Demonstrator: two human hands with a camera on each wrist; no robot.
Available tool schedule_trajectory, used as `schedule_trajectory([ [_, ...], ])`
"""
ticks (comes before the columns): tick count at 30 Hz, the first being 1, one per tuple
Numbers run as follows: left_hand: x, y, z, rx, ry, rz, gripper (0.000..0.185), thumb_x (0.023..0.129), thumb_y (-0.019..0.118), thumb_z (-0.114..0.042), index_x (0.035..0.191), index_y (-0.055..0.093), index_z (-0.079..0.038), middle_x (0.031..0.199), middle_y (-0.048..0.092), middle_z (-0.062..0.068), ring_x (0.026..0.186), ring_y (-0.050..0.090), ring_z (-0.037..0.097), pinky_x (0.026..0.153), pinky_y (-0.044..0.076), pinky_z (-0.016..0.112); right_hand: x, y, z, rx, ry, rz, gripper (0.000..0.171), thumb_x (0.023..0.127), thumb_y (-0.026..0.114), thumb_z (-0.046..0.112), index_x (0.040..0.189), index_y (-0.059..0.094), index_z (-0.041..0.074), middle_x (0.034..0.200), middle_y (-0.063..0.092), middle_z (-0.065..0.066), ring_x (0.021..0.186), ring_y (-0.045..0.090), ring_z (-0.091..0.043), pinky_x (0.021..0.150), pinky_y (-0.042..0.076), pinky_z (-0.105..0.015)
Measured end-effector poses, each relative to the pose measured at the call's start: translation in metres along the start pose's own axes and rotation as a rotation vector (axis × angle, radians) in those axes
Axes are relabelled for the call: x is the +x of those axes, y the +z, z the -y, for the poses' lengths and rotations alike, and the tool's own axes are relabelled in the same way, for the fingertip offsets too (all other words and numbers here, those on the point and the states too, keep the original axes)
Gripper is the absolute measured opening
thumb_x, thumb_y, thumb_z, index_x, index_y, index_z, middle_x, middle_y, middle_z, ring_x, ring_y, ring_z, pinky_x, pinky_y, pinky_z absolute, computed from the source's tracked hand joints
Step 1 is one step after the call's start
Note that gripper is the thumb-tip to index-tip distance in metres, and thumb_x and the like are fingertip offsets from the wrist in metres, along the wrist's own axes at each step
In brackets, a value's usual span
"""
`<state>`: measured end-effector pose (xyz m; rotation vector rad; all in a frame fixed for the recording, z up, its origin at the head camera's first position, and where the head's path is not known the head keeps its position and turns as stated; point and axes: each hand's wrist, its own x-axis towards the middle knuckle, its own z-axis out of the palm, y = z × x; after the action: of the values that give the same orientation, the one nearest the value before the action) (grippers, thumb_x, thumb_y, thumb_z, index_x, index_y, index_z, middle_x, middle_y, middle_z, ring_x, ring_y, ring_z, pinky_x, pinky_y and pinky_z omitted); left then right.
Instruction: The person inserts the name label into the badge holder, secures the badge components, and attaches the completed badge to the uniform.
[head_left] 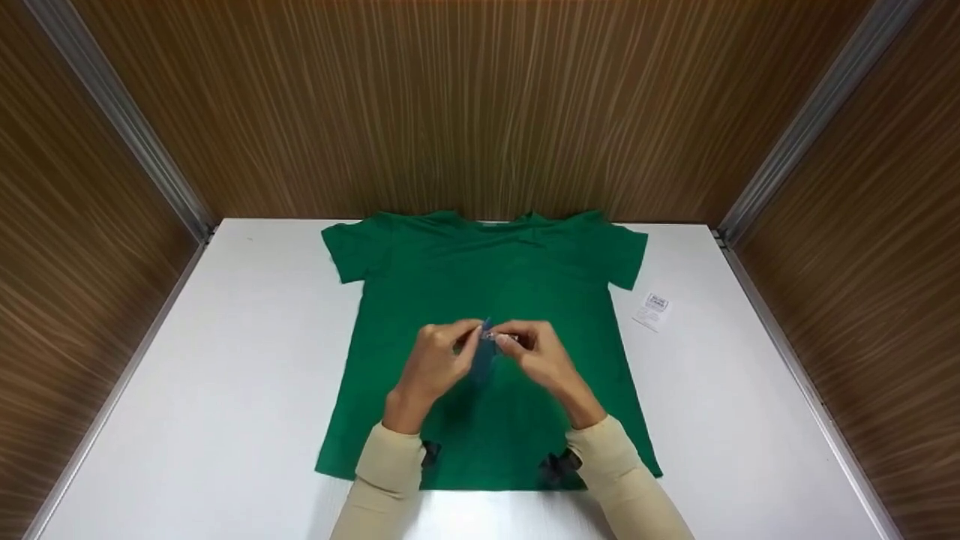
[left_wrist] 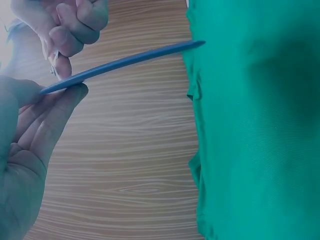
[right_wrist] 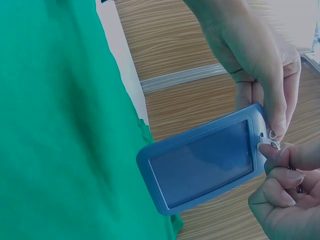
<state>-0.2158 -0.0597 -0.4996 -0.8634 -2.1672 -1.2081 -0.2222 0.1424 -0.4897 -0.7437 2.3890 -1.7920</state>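
Both hands meet over the middle of the green T-shirt (head_left: 487, 337), w/ a blue badge holder (right_wrist: 202, 165) held between them, clear of the cloth. Left hand (head_left: 433, 365) has fingers curled, pinching the holder's top edge; right hand (head_left: 541, 354) is also curled, fingertips nipping a small metal clip (right_wrist: 270, 145) at the slot in that same edge. Holder hangs down from the fingers, so its long axis runs from the pinch toward the shirt; clip end sits right betw. the two hands, neither one clearly nearer. Shirt lies flat on the white tabletop (head_left: 225, 390), collar at the far side, hem near, directly under the hands. A small white card (head_left: 651, 311) lies on the tabletop just right of the shirt's right sleeve. Head view shows the layout but the holder is only a sliver of blue there. Right wrist view shows its flat face, clear window and the clip; left wrist view shows it edge-on, thin, w/ the left fingertips (left_wrist: 75, 92) beneath it.
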Motion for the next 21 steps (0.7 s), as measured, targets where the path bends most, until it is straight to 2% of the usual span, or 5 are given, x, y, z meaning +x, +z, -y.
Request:
schedule_trajectory([
  [5, -0.0007, -0.0008, 0.0009, 0.008, -0.028, 0.002, 0.018, 0.099, 0.065, 0.000, 0.113, 0.074, 0.006, 0.086, 0.076, 0.017, 0.067, 0.070, 0.018, 0.064, 0.059, 0.028, 0.0009, -0.0023, 0.0006, -0.018, -0.007, -0.014, 0.024, 0.106, 0.056, 0.011, 0.113, 0.075, -0.004, 0.073, 0.061, -0.009, 0.058, 0.042, -0.004, 0.059, 0.040, -0.022],
  [9, -0.0008, -0.0018, 0.0000, 0.028, -0.037, 0.006, 0.018, 0.100, 0.064, -0.002, 0.113, 0.075, 0.005, 0.089, 0.078, 0.015, 0.070, 0.071, 0.017, 0.067, 0.060, 0.028, 0.0017, -0.0042, 0.0008, -0.014, 0.000, -0.016, 0.024, 0.106, 0.057, 0.011, 0.112, 0.075, -0.002, 0.070, 0.055, 0.000, 0.055, 0.039, -0.004, 0.056, 0.037, -0.022],
  [21, -0.0010, -0.0033, 0.0001, 0.024, -0.080, 0.030, 0.017, 0.099, 0.065, -0.002, 0.111, 0.076, 0.004, 0.096, 0.078, 0.015, 0.079, 0.074, 0.019, 0.073, 0.062, 0.029, 0.0008, -0.0083, 0.0027, 0.015, -0.021, -0.021, 0.024, 0.107, 0.055, 0.011, 0.107, 0.075, -0.003, 0.067, 0.050, 0.000, 0.056, 0.038, -0.004, 0.056, 0.037, -0.021],
])
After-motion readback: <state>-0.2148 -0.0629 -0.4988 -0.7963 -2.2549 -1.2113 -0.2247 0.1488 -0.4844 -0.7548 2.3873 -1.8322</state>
